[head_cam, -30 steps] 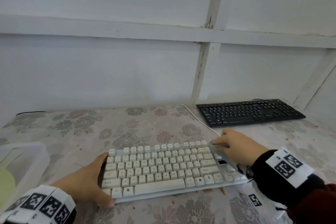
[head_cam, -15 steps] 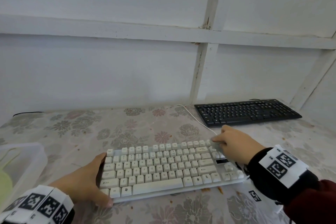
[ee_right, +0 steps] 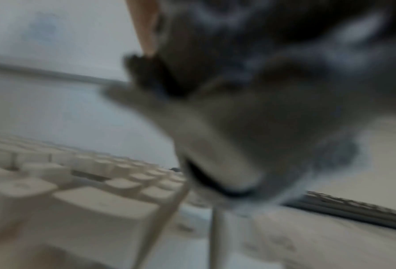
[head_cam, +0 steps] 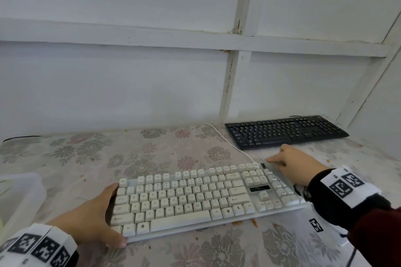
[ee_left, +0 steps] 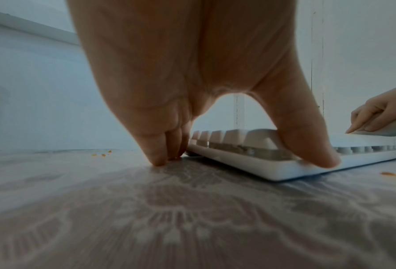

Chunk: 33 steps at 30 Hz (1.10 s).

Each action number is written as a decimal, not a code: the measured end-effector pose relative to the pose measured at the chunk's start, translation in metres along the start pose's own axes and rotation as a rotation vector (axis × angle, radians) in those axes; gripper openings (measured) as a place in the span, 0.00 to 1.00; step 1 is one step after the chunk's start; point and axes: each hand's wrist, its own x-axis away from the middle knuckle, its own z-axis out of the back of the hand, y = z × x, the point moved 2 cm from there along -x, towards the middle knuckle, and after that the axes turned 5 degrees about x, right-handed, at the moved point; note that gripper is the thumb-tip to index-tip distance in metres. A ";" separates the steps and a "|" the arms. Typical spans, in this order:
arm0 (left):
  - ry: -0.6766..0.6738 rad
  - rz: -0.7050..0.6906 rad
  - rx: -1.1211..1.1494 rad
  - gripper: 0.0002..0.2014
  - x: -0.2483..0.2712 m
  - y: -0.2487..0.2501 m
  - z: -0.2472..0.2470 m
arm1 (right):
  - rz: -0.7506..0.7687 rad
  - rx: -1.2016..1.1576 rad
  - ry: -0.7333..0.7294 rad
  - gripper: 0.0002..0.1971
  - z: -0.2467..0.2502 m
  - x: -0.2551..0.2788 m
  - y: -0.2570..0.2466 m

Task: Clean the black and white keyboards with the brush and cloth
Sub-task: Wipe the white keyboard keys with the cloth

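A clear plastic bin [head_cam: 19, 193] sits far to the left of the white keyboard [head_cam: 195, 197] on the flower-patterned counter [head_cam: 91, 158]. The left hand [head_cam: 86, 221] grasps that keyboard's left end: its thumb [ee_left: 307, 142] lies over the near left corner and its fingertips [ee_left: 160, 156] touch the counter beside the left edge, so this grip is closed on the keyboard. At the keyboard's far right corner the right hand [head_cam: 297, 165] presses a pale cloth [head_cam: 275, 171] onto the keys with fingers stretched out flat, a released grip. A white cable [head_cam: 227, 141] runs back from the keyboard's rear edge. The black keyboard [head_cam: 284, 131] lies behind and to the right of the white one, apart from it, near the wall.
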 end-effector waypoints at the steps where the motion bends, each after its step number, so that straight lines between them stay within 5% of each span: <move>1: -0.006 -0.007 0.004 0.71 0.000 0.001 0.000 | 0.011 0.002 -0.003 0.15 -0.004 0.003 -0.002; 17: 0.006 0.020 -0.020 0.74 0.000 -0.002 0.001 | -0.260 -0.048 0.014 0.17 -0.011 -0.005 0.025; 24: 0.007 0.012 -0.028 0.74 0.000 -0.001 0.000 | -0.089 -0.079 -0.087 0.16 -0.016 -0.002 -0.002; 33: 0.001 0.005 -0.018 0.76 0.003 0.002 0.000 | -0.298 -0.010 0.006 0.15 -0.005 0.008 0.039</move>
